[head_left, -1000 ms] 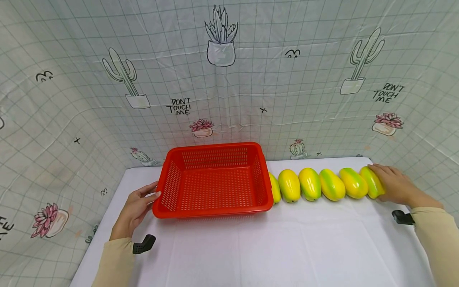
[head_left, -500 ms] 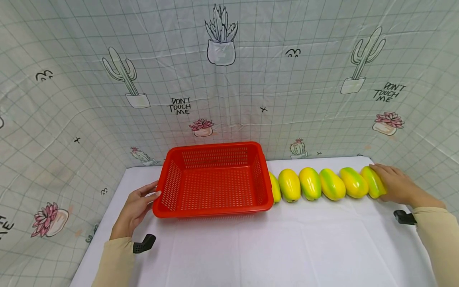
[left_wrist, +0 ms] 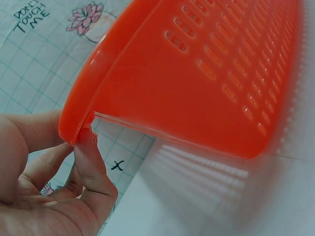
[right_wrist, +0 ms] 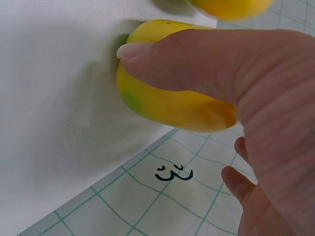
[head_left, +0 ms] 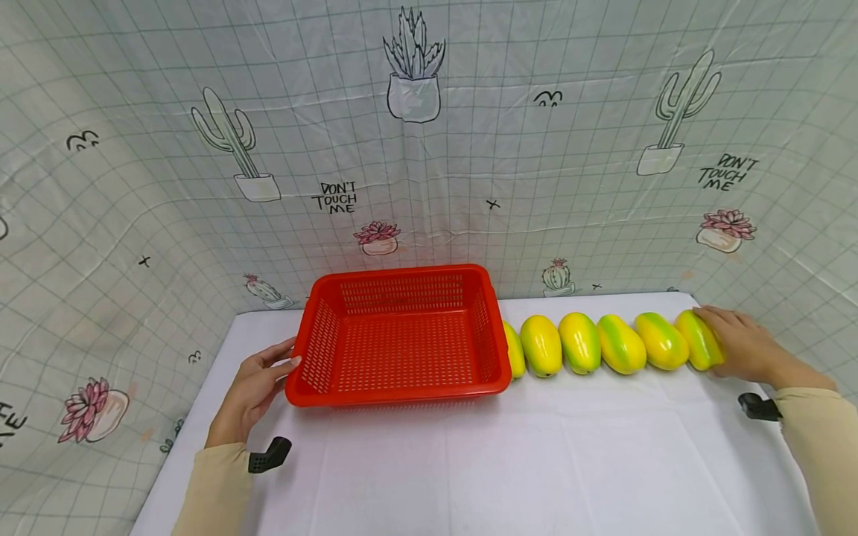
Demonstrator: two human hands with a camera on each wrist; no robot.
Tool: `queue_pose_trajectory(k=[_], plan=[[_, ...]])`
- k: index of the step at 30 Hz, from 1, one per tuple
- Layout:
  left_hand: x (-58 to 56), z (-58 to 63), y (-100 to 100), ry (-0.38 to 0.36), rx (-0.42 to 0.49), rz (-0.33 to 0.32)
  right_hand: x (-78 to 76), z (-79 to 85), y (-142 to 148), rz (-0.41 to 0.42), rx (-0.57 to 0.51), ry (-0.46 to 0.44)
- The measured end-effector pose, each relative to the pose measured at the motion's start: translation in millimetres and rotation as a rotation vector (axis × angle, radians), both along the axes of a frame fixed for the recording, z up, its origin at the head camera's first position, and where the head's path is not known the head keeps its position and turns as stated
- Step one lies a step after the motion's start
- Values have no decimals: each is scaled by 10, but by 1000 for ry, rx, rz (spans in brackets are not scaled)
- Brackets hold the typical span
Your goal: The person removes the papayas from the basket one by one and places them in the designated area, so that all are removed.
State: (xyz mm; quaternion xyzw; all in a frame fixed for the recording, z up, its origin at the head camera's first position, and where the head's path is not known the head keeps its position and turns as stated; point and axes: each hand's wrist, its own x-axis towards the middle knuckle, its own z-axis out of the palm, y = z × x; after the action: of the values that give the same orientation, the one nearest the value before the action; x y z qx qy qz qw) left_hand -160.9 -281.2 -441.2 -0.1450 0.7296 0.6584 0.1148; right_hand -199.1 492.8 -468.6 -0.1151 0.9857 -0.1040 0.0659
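My left hand (head_left: 253,394) pinches the left rim of a red plastic basket (head_left: 402,396). In the left wrist view, thumb and fingers (left_wrist: 91,162) meet on the basket's rim (left_wrist: 81,108), next to its slotted wall. On the far right, my right hand (head_left: 747,346) grips the end mango (head_left: 698,341) of a row of yellow-green mangoes. The right wrist view has the thumb (right_wrist: 172,61) lying across this mango (right_wrist: 172,108); some fingers are hidden behind it. The basket's inside holds nothing visible.
Several mangoes (head_left: 579,343) stand in a row on the white-covered table (head_left: 503,461). The leftmost mango (head_left: 514,352) is partly hidden by the basket's right side. A grid-patterned cloth (head_left: 456,164) with plant drawings encloses the back and sides.
My right hand and the end mango have shifted very slightly to the right. The left hand and the basket have kept their place.
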Motion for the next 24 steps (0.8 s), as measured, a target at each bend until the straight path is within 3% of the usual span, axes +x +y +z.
queue_pose_trajectory(k=[24], plan=[[5,27,22,-20,-27,7,117,112,-32,-4,-24,55]])
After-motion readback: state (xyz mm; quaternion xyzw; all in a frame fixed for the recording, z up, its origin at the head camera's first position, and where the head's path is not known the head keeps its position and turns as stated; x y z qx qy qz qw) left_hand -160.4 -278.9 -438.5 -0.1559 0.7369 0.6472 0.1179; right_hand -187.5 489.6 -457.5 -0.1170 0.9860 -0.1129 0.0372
